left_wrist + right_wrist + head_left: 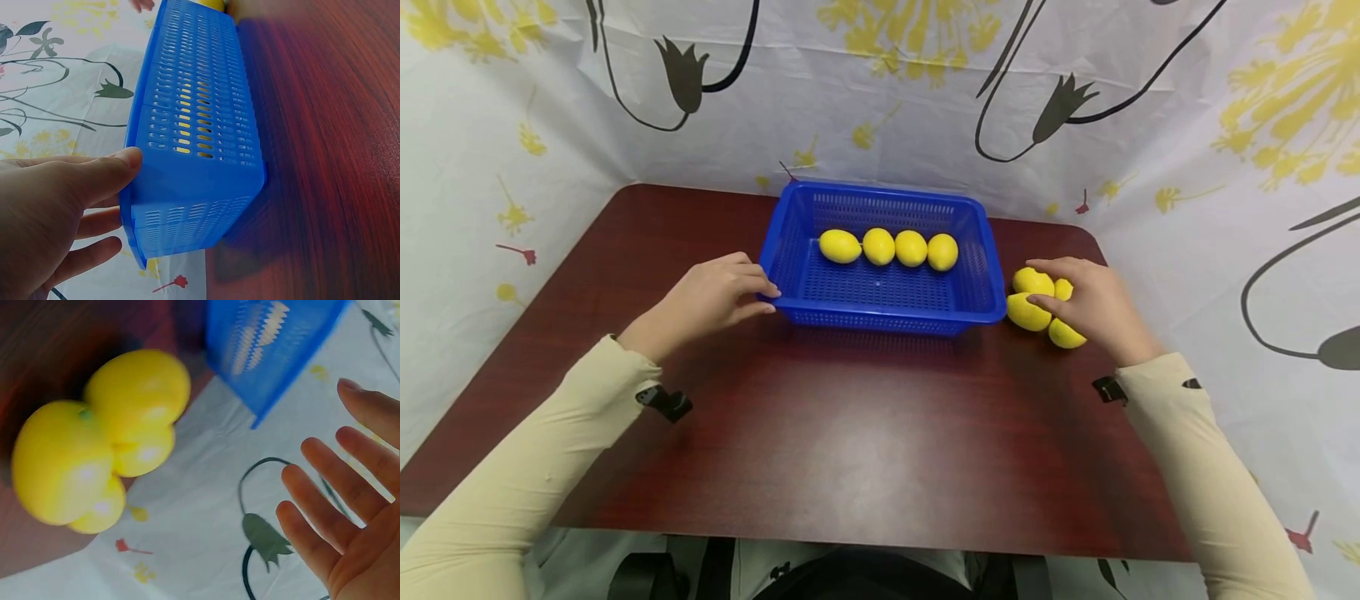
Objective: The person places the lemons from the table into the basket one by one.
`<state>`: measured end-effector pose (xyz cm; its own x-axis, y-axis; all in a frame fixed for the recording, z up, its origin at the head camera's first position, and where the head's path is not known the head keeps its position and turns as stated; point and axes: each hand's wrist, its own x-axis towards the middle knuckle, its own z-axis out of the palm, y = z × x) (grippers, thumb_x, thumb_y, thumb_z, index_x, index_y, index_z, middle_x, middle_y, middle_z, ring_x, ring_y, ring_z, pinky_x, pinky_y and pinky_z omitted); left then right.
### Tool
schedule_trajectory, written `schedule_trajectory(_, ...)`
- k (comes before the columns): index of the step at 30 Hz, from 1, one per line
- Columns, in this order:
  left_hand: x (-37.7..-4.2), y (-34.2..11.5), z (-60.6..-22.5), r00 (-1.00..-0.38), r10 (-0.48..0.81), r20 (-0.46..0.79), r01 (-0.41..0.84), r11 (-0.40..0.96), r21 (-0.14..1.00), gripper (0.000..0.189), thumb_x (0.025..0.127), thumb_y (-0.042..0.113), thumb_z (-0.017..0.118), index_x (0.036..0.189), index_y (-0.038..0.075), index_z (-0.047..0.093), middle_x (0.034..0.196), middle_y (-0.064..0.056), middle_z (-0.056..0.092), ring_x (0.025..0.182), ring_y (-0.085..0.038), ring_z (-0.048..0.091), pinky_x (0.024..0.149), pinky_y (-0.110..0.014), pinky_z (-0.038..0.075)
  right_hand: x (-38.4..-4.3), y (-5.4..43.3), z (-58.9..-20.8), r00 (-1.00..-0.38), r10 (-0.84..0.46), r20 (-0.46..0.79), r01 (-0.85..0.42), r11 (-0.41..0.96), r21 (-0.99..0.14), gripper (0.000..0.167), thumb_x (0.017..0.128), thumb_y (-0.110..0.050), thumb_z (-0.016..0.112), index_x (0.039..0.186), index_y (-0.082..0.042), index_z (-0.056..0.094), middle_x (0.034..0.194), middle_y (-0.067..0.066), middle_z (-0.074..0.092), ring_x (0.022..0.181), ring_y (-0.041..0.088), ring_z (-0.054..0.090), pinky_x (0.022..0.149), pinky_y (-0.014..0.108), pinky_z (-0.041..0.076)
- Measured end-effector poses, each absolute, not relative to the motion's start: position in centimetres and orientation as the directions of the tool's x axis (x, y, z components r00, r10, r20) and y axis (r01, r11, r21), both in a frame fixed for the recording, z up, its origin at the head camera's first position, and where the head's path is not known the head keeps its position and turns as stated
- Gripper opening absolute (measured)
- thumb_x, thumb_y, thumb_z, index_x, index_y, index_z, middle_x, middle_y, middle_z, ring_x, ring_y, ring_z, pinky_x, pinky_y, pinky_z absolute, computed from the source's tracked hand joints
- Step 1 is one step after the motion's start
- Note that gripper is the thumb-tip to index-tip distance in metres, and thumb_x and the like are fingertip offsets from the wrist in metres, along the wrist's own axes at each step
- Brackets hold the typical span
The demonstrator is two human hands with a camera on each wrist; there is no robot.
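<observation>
A blue perforated plastic basket (pixel 887 317) stands at the back middle of the table. Inside, several yellow lemons (pixel 879 247) lie in a row along its far half. My left hand (pixel 718 292) grips the basket's left front corner; in the left wrist view the thumb (pixel 122 167) presses the rim from the near side with fingers behind it. To the right of the basket sits a cluster of several more lemons (pixel 1028 312). Over that cluster hovers my right hand (pixel 1097 308), thumb and fingers spread; the right wrist view shows nothing in it and the lemons (pixel 59 465) apart from it.
The dark red wooden table (pixel 850 433) extends toward me in front of the basket. White cloth (pixel 910 133) printed with yellow and grey flowers hangs behind the table and at both sides. A black strap (pixel 662 402) is on the left wrist.
</observation>
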<state>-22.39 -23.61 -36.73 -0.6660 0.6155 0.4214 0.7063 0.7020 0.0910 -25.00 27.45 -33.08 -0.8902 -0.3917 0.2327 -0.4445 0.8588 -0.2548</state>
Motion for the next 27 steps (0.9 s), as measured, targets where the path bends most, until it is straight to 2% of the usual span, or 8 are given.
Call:
schedule_trajectory(6, -22.4, -23.6, -36.7, -0.676, 0.613, 0.408, 0.701, 0.706, 0.102, 0.018, 0.082, 0.023, 0.081, 0.098, 0.015, 0.078, 0.091, 0.002, 0.074, 0.084, -0.016, 0.057, 0.069, -0.034, 0.051, -26.1, 28.7, -34.8, -0.914, -0.377, 0.151, -0.399, 0.903, -0.160, 0.057, 0.085, -0.030, 0.078, 0.136, -0.014, 0.060, 0.133, 0.017, 0.063, 0.119, 0.039, 0.058, 0.095, 0.059, 0.047)
schedule_trajectory(13, -22.4, -23.6, -36.8, -0.683, 0.612, 0.399, 0.696, 0.711, 0.101, 0.019, 0.082, 0.023, 0.081, 0.098, 0.015, 0.078, 0.092, 0.001, 0.074, 0.085, -0.016, 0.057, 0.070, -0.034, 0.051, -27.0, 29.2, -36.5, -0.916, -0.388, 0.104, -0.397, 0.914, -0.084, 0.062, 0.082, -0.032, 0.081, 0.137, -0.013, 0.059, 0.133, 0.019, 0.061, 0.107, 0.036, 0.062, 0.083, 0.057, 0.052)
schedule_trajectory(20, -22.3, -23.6, -36.8, -0.687, 0.611, 0.393, 0.688, 0.721, 0.082, 0.020, 0.082, 0.026, 0.081, 0.099, 0.016, 0.078, 0.093, 0.003, 0.074, 0.085, -0.015, 0.057, 0.070, -0.032, 0.052, -27.5, 29.4, -37.4, -0.917, -0.393, 0.066, -0.397, 0.916, -0.056, 0.062, 0.082, -0.030, 0.081, 0.137, -0.015, 0.059, 0.136, 0.021, 0.058, 0.123, 0.042, 0.055, 0.086, 0.062, 0.050)
schedule_trajectory(27, -22.3, -23.5, -36.8, -0.689, 0.608, 0.395, 0.686, 0.723, 0.083, 0.020, 0.082, 0.027, 0.081, 0.099, 0.017, 0.078, 0.093, 0.004, 0.074, 0.085, -0.014, 0.057, 0.070, -0.032, 0.052, -28.0, 29.5, -38.2, -0.920, -0.392, 0.004, -0.392, 0.919, -0.051, 0.064, 0.081, -0.032, 0.081, 0.138, -0.014, 0.058, 0.140, 0.024, 0.055, 0.124, 0.045, 0.054, 0.085, 0.066, 0.050)
